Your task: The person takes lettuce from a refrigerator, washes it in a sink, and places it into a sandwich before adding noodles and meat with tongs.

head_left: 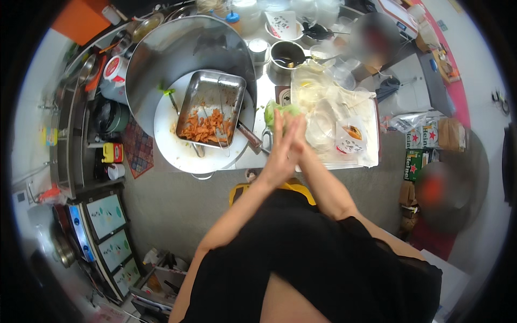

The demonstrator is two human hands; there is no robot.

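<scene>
My left hand (280,155) and my right hand (299,139) are pressed together palm to palm over the front of the worktop, fingers stretched forward and a little blurred. Just beyond the fingertips is a piece of green lettuce (271,111), partly covered by them; whether anything is between the palms is hidden. Left of the hands, a steel tray (210,87) with cooked orange-brown meat pieces (206,127) rests on a round white board (171,151). To the right, a clear plastic bag (321,125) lies beside a filled bun (352,131) in a printed paper sleeve.
A large steel pan wall (157,60) curves behind the board. A dark-handled tool (250,137) points towards my left hand. A steel pot (287,54) with dark liquid and a lidded container (258,48) stand farther back. Two people, blurred, are at the back right (373,38) and right (440,194).
</scene>
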